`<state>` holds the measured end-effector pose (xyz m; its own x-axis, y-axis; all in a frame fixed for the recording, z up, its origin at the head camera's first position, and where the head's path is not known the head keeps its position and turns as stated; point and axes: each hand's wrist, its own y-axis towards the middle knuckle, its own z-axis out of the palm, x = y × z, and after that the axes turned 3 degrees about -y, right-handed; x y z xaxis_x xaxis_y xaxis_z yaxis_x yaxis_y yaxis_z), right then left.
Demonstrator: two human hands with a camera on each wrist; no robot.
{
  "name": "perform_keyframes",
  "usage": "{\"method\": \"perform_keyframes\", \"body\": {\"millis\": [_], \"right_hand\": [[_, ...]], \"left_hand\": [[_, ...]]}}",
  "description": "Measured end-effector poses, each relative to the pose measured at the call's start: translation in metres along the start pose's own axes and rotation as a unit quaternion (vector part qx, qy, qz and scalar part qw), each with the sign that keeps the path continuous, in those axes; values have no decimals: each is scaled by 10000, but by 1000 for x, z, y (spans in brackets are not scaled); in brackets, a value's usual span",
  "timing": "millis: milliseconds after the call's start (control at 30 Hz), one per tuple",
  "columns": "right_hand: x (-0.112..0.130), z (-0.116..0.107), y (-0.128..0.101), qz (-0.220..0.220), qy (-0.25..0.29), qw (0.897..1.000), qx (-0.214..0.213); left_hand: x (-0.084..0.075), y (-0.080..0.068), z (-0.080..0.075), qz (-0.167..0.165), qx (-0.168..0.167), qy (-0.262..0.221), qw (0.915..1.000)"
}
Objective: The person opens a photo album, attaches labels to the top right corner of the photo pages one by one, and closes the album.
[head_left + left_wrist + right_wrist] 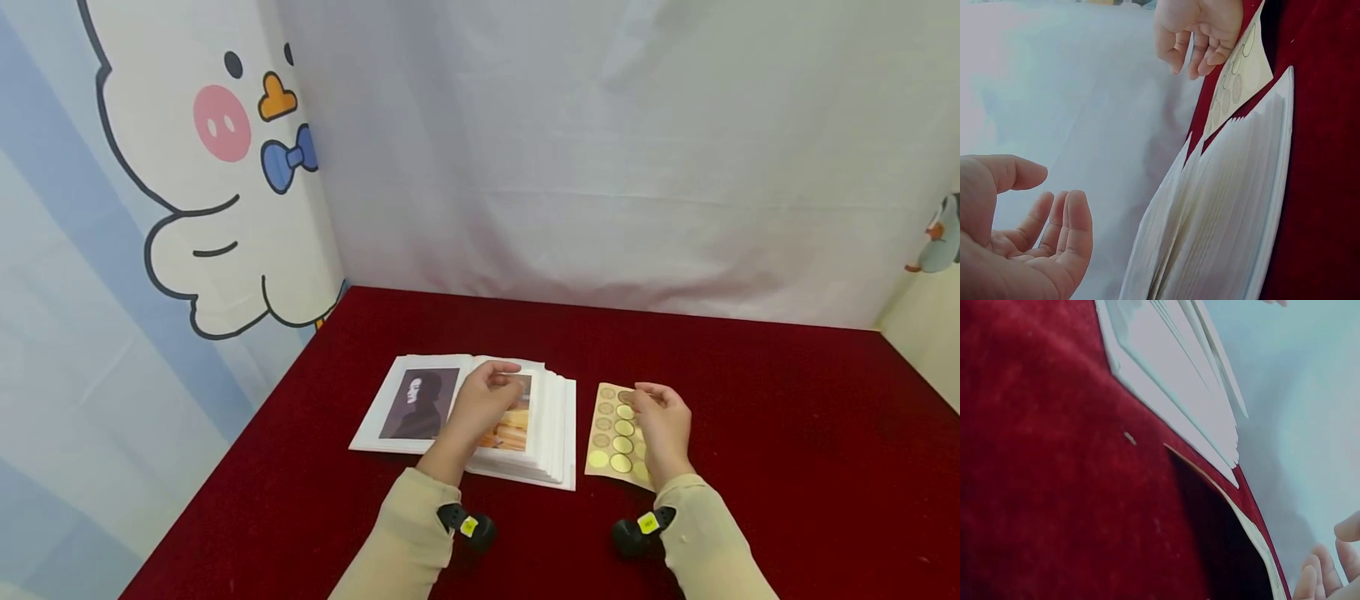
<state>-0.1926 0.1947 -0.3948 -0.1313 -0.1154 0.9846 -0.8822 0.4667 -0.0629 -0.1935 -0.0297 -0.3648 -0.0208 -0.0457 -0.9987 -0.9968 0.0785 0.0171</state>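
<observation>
Centrally on the red velvet table, left hand hovered slack over the open white photo album while right hand pinched at the thin tan sticker sheet: flimsy, best lifted by an edge.

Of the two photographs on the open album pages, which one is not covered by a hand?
The black-and-white portrait on the left page. The left hand hangs over the orange picture on the right page.

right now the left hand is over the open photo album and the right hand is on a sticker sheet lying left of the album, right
Not quite. The head view shows the sticker sheet lying right of the open photo album, not left. The left hand is over the album and the right hand on the sheet.
</observation>
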Motion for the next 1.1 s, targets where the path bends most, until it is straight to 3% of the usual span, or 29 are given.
{"method": "perform_keyframes", "body": {"millis": [267, 700, 1100], "right_hand": [[-1, -9, 2, 68, -78, 9995, -293], [-1, -23, 2, 308, -51, 9984, -474], [-4, -31, 3, 240, -138, 9971, -713]], "left_hand": [[1, 2, 12, 118, 199, -383, 9990], [2, 2, 30, 67, 513, -497, 9974], [3, 1, 46, 16, 668, -604, 9959]]}}
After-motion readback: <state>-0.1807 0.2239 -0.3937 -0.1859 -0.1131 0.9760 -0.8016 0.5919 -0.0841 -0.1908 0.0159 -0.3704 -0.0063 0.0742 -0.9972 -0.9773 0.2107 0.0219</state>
